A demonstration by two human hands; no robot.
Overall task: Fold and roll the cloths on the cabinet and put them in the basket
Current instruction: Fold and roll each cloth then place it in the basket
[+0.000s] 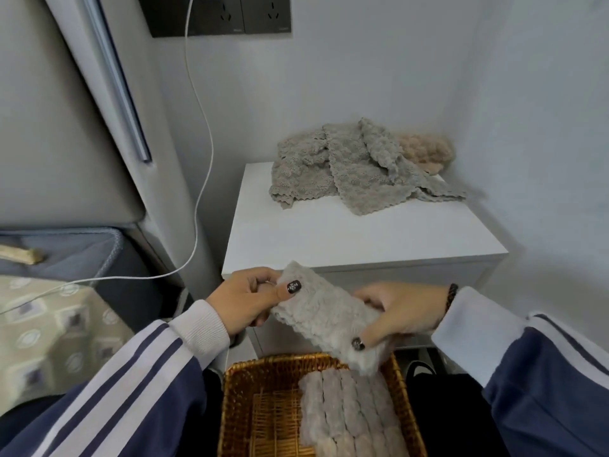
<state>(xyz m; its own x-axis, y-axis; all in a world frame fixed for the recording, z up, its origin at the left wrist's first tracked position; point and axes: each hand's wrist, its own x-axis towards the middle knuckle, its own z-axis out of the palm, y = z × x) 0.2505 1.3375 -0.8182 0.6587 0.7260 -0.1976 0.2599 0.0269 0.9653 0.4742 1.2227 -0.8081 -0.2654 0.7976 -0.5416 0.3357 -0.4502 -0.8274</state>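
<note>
A folded grey fluffy cloth hangs in the air between both hands, just above the basket's far edge. My left hand pinches its upper left end, thumb on top. My right hand grips its lower right end, thumb pressed on the cloth. Below them sits a brown wicker basket holding several rolled grey cloths side by side along its right half. A heap of loose grey cloths with a beige cloth behind it lies at the back of the white cabinet.
A white cable hangs from a wall socket down to the left, across a patterned bed cover. Walls close in behind and to the right of the cabinet. A dark shoe lies on the floor right of the basket.
</note>
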